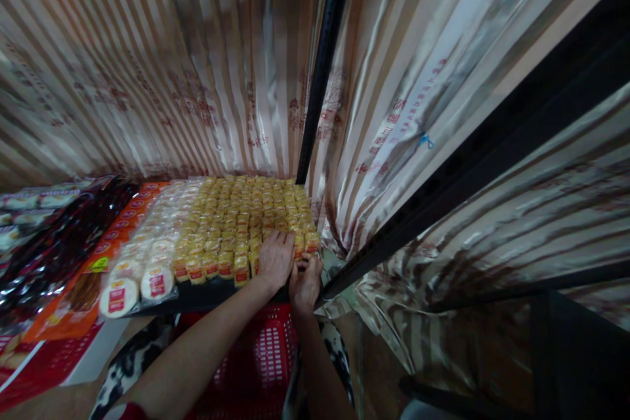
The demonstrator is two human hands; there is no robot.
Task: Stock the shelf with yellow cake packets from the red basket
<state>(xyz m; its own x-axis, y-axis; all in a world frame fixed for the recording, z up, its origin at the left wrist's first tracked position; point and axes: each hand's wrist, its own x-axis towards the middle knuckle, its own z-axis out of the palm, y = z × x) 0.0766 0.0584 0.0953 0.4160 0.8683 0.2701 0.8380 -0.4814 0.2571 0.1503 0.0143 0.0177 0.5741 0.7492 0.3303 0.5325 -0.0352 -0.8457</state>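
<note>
Nearest the viewer, a red basket (260, 354) with slotted sides sits low between the person's two forearms; what it holds cannot be made out.

Above it, both hands meet at the front right corner of a dark shelf (197, 295). The left hand (275, 259) lies flat, fingers spread, on top of the yellow packets (246, 223). The right hand (305, 279) is curled at the shelf edge just beside it, fingers bent around something small at the corner; whether it grips a packet cannot be told.

The work looks to be at the stage of fitting packets into the last gap of the front row. The next move would call for a gentle, square push so the neighbouring packets are not tipped.

The yellow packets stand upright in tight rows filling the right part of the shelf. To their left lie round white packets (147, 269) with red labels, then orange packs (98, 262), then dark glossy bags (59, 243).

Behind everything hangs a striped satin curtain (172, 65), split by a black post (319, 65).
</note>
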